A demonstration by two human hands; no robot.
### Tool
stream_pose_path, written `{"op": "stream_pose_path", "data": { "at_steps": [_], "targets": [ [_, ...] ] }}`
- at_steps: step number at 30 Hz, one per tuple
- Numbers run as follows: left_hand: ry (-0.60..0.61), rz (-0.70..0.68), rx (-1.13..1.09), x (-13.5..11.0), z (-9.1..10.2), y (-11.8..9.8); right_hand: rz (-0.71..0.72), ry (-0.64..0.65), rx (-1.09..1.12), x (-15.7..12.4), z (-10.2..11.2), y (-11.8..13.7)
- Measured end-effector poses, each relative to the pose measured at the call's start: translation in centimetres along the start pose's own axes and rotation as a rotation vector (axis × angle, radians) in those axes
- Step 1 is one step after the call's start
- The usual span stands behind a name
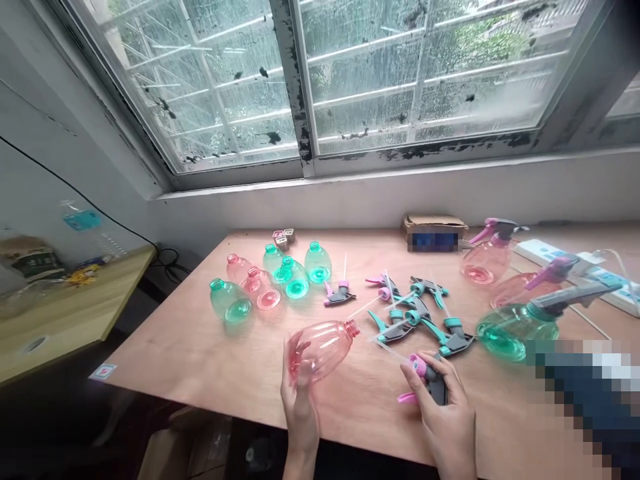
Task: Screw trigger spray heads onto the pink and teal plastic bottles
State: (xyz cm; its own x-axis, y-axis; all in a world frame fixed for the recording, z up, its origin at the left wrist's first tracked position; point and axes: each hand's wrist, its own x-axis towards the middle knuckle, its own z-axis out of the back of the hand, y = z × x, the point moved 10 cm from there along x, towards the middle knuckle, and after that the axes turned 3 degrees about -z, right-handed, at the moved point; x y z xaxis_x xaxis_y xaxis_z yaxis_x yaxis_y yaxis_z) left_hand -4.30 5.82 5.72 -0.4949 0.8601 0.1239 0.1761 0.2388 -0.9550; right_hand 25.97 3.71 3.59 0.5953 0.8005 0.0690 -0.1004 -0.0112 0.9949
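Observation:
Tilted in my left hand [299, 383] is a clear pink bottle [327, 343], its open threaded neck pointing right. My right hand [445, 407] grips a pink and grey spray trigger head [434, 381], whose thin dip tube slants up and left from the pink collar. Bottle and spray head are apart. Behind my right hand lies a loose pile of teal and grey spray heads [400, 325], with a pink one among them. Another pink spray head [340, 293] rests farther left, its tube upright. Several open green bottles [296, 283] and pink bottles [261, 290] stand at the back left.
Assembled pink spray bottle [485, 263] and green spray bottle [520, 333] are on the right, beside a white power strip [545, 253]. A cardboard box [435, 227] sits near the wall. The table's front edge [200, 412] is close to my hands. A pixelated dark area covers the lower right.

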Motion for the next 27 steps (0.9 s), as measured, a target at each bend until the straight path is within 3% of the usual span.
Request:
{"op": "stream_pose_path", "data": {
  "at_steps": [6,10,15,21,27],
  "targets": [
    [-0.065,-0.016,0.003,-0.3,0.7,-0.2,0.012,0.015,0.014,0.0,-0.2,-0.9],
    [0.038,0.029,0.022,-0.5,-0.7,0.2,-0.123,0.119,0.188,-0.3,-1.6,-1.7],
    [0.162,0.076,0.025,-0.5,-2.4,0.8,-0.252,0.242,0.367,-1.5,-3.7,-0.8],
    [0.216,0.081,0.002,0.1,-3.2,1.6,-0.249,0.298,0.381,-2.2,-5.2,-0.5],
    [0.192,0.065,0.049,0.6,-2.6,2.9,-0.299,0.32,0.397,-2.6,-5.5,-1.8]
  ]
}}
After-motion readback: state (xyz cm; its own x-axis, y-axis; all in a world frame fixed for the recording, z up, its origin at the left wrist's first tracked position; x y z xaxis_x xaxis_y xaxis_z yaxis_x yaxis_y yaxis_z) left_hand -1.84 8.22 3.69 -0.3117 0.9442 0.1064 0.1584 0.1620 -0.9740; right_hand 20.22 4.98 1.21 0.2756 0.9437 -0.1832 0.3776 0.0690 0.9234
